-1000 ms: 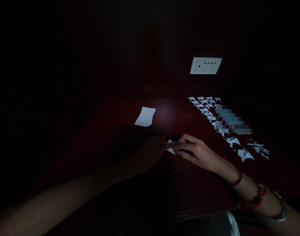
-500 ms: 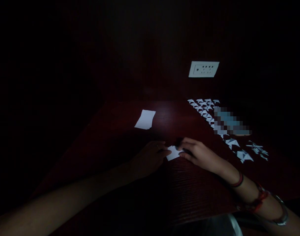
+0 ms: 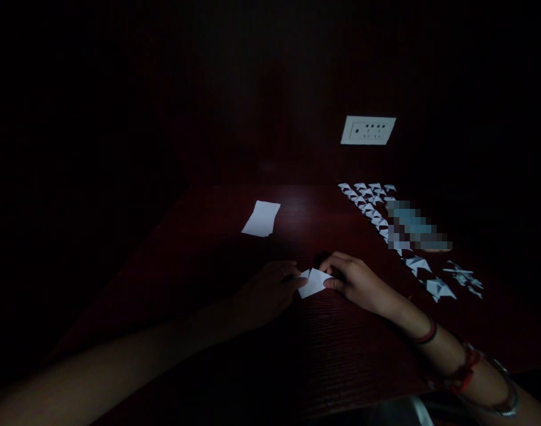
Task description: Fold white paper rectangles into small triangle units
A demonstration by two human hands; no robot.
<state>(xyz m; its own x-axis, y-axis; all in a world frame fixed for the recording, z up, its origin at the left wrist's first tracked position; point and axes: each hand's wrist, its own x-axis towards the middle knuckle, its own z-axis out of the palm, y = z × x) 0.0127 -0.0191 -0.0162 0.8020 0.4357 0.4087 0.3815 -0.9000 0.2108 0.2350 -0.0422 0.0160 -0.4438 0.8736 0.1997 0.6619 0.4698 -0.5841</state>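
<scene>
A small folded piece of white paper (image 3: 314,284) is between my two hands, just above or on the dark red table (image 3: 359,361). My left hand (image 3: 274,290) lies in shadow and pinches the paper's left edge between thumb and fingers. At the right corner, my right hand (image 3: 353,281) grips it, the thumb in front and the fingers curled behind. A slit or fold line shows at the paper's top edge. Beyond my hands lies a stack of white paper sheets (image 3: 261,219).
Several folded paper shapes (image 3: 439,288) run in rows along the table's right side. Beside them lie a blurred-out flat bluish object (image 3: 415,225) and a small heap of paper scraps (image 3: 463,275). A white socket panel (image 3: 368,130) is on the dark wall behind.
My right fingers have moved off the paper's face to its right corner, so more of the paper shows. The left hand keeps its pinch. The view has tilted slightly.
</scene>
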